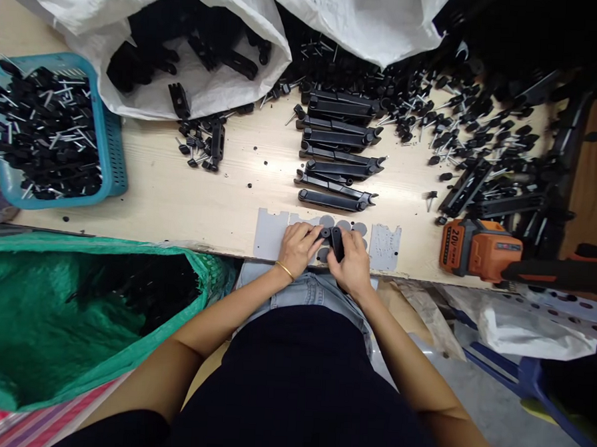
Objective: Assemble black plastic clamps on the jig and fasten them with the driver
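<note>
At the table's front edge, my right hand [351, 259] is closed around a black plastic part [336, 244], which points away from me. Just left of it, my left hand [298, 249] pinches a small round black piece [325, 233] in its fingertips, close against the part. Both hands are over a grey sheet [271, 232] with round grey discs [359, 229]. Beyond them lies a column of black folded arms [332, 200], stacked side by side on the pale wooden table [204, 205].
A blue basket [116, 154] of black knobs with metal pins stands left. A white sack [224, 106] of black parts lies back left, a green sack [33, 316] front left. Loose knobs [453, 138] cover the back right. An orange power tool [492, 251] lies right.
</note>
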A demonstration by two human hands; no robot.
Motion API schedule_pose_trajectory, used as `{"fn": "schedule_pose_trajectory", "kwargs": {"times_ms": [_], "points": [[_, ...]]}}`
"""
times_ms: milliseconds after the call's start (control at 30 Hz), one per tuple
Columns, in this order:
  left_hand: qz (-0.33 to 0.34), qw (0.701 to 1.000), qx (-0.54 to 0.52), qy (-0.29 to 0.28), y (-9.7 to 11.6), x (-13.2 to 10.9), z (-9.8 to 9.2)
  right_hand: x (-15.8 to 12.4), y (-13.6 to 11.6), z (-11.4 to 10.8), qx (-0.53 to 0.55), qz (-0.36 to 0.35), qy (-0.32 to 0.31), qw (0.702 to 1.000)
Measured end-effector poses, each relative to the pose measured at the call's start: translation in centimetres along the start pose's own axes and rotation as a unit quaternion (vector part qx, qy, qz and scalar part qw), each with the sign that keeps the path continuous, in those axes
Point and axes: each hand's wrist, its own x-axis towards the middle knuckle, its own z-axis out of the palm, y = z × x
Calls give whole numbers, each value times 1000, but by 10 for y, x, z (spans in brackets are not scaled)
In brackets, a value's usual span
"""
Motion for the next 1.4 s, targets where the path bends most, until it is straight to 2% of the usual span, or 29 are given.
{"fn": "schedule_pose_trajectory", "kwargs": {"times_ms": [200,400,567,733,933,1033,1133,1233,1300,1400], "points": [[-14,999,40,26,8,-3,7,2,5,1,23,-22,14,999],[78,994,42,-67,-9,9,-3,3,6,0,51,-40,23,998],[52,995,64,-46,-8,7,-5,3,8,1,51,-35,23,998],[100,986,74,-111,-13,12,-10,4,8,-1,39,-36,2,999],[77,988,97,-87,-4,7,-8,4,6,-1,45,-25,6,999],[75,988,94,-100,-2,6,-7,4,4,-2,37,-21,-1,999],[85,985,74,-129,-11,14,-10,4,3,-2,26,-27,1,999],[126,979,42,-152,-23,24,-14,4,4,0,23,-36,13,999],[144,978,18,-147,-23,26,-14,5,6,3,26,-48,30,998],[103,990,0,-101,-11,23,-8,5,9,6,35,-64,55,996]]}}
